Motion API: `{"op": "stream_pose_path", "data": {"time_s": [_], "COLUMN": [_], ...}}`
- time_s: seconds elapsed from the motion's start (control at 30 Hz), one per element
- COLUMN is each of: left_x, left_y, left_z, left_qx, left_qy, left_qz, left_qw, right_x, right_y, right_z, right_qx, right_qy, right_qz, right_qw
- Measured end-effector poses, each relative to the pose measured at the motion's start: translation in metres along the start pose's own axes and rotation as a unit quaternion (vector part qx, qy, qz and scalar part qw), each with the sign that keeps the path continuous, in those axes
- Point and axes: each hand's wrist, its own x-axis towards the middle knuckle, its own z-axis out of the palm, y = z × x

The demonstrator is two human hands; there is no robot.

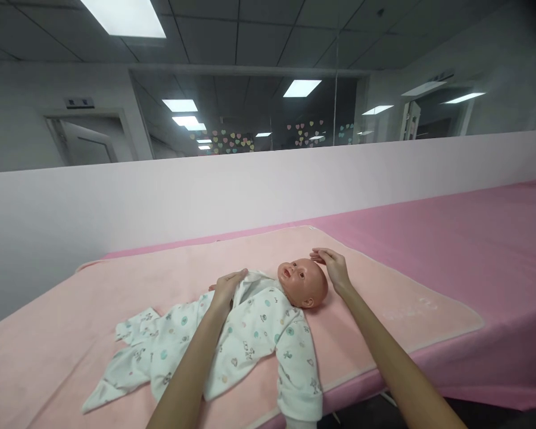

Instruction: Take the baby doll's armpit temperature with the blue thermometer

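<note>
A baby doll (302,282) lies on its back, its bald head toward the right, with its mouth and eyes showing. It wears a white long-sleeved baby top (259,322) printed with small green and grey figures. My left hand (229,288) is closed on the front edge of the top at the chest, where the cloth is lifted into a fold. One sleeve (298,369) hangs toward the table's front edge. Printed baby trousers (147,345) stretch to the left, partly behind my left forearm. My right hand (333,265) is beside the crown of the head, fingers stretched out and holding nothing.
A peach mat (161,268) lies under the doll on a pink-covered table (438,238). Behind the table stands a low white wall (250,190) with glass above it. The table's front edge drops off close to the sleeve and my right forearm.
</note>
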Motion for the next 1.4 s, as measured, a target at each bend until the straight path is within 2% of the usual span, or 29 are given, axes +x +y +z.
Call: {"op": "stream_pose_path", "data": {"time_s": [0.07, 0.1, 0.13, 0.17, 0.2, 0.27, 0.33, 0.37, 0.43, 0.6, 0.67, 0.8, 0.97, 1.07, 1.13, 1.2, 1.27, 1.33, 1.4], "left_x": [0.003, 0.003, 0.003, 0.003, 0.003, 0.004, 0.007, 0.008, 0.011, 0.013, 0.013, 0.014, 0.011, 0.008, 0.006, 0.004, 0.001, -0.003, -0.009], "left_y": [-0.001, -0.001, -0.001, -0.001, -0.001, -0.003, -0.005, -0.007, -0.010, -0.013, -0.013, -0.013, -0.011, -0.009, -0.008, -0.008, -0.007, -0.005, -0.003], "left_z": [-0.003, -0.004, -0.003, -0.002, -0.002, 0.000, 0.000, 0.000, 0.000, 0.000, 0.001, 0.004, 0.006, 0.006, 0.006, 0.006, 0.008, 0.011, 0.014], "left_qx": [-0.028, -0.026, -0.017, -0.005, 0.011, 0.045, 0.073, 0.084, 0.102, 0.107, 0.088, 0.045, 0.050, 0.062, 0.078, 0.106, 0.135, 0.156, 0.179], "left_qy": [0.027, 0.038, 0.048, 0.057, 0.065, 0.077, 0.090, 0.095, 0.106, 0.098, 0.085, 0.048, 0.031, 0.033, 0.043, 0.060, 0.056, 0.019, -0.037], "left_qz": [-0.041, -0.047, -0.044, -0.034, -0.019, 0.018, 0.061, 0.084, 0.118, 0.125, 0.114, 0.097, 0.101, 0.104, 0.119, 0.148, 0.181, 0.202, 0.205], "left_qw": [0.998, 0.998, 0.998, 0.998, 0.998, 0.996, 0.991, 0.988, 0.982, 0.982, 0.986, 0.993, 0.993, 0.992, 0.989, 0.982, 0.973, 0.967, 0.961], "right_x": [-0.010, -0.018, -0.027, -0.038, -0.048, -0.063, -0.071, -0.071, -0.070, -0.069, -0.071, -0.071, -0.063, -0.066, -0.074, -0.087, -0.102, -0.114, -0.120], "right_y": [-0.019, -0.029, -0.038, -0.045, -0.050, -0.051, -0.042, -0.036, -0.025, -0.011, -0.010, -0.004, 0.001, -0.011, -0.028, -0.051, -0.075, -0.097, -0.114], "right_z": [0.015, 0.026, 0.040, 0.055, 0.071, 0.102, 0.126, 0.135, 0.146, 0.146, 0.142, 0.137, 0.145, 0.142, 0.127, 0.102, 0.074, 0.052, 0.041], "right_qx": [-0.074, -0.144, -0.217, -0.298, -0.378, -0.513, -0.595, -0.620, -0.646, -0.654, -0.652, -0.657, -0.673, -0.672, -0.657, -0.628, -0.564, -0.473, -0.392], "right_qy": [-0.051, -0.113, -0.185, -0.267, -0.318, -0.360, -0.349, -0.337, -0.314, -0.327, -0.322, -0.273, -0.268, -0.270, -0.260, -0.225, -0.141, -0.065, -0.086], "right_qz": [-0.069, -0.111, -0.146, -0.181, -0.212, -0.253, -0.279, -0.288, -0.299, -0.310, -0.316, -0.313, -0.237, -0.242, -0.251, -0.229, -0.192, -0.171, -0.160], "right_qw": [0.994, 0.977, 0.947, 0.898, 0.843, 0.737, 0.668, 0.648, 0.628, 0.608, 0.609, 0.629, 0.647, 0.646, 0.661, 0.709, 0.791, 0.862, 0.902]}}
